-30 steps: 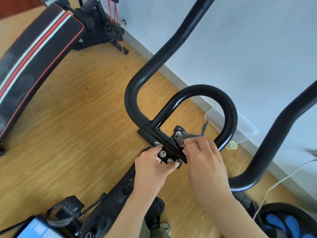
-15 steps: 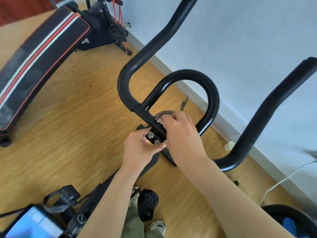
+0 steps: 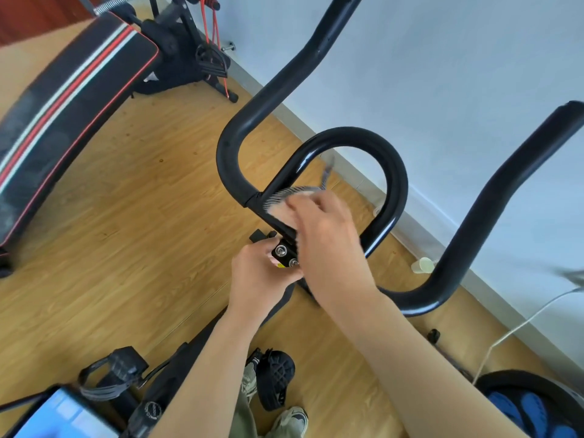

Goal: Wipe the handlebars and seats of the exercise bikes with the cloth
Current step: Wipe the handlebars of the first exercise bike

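1. A wooden floor [image 3: 110, 200] fills the left and centre of the frame, meeting a pale wall [image 3: 458, 74] that takes up the upper right.
2. A padded sit-up bench [image 3: 63, 105], black with red and white stripes, runs across the upper left; red bands [image 3: 215, 30] hang from its frame at the top.
3. The exercise bike's black handlebars [image 3: 227, 153] sweep through the middle of the frame, with an inner loop [image 3: 357, 135] arching at centre and a second bar rising at the right edge.
4. The right grip [image 3: 322, 229], at centre and blurred, has its fingers curled over the cloth and presses it against the straight bar at the foot of the loop.
5. The left grip [image 3: 262, 273], just below and to the left and touching the right, is closed round the bolted bracket [image 3: 282, 252] where the bars join, thumb beneath the two bolts.
6. The cloth [image 3: 289, 194], striped grey and dark, shows only as a blurred fan at the right grip's fingertips, lying on the bar just beside the handlebar joint.
7. A black pedal [image 3: 123, 368] with a strap sits at lower left above a bright screen [image 3: 60, 415]; a second pedal [image 3: 276, 377] stands at bottom centre beside a pale shoe [image 3: 290, 418].
8. A white cable [image 3: 521, 327] trails across the floor at right.
9. A small pale cup [image 3: 422, 265] lies on the floor by the skirting, right of centre; whether it holds anything cannot be told.
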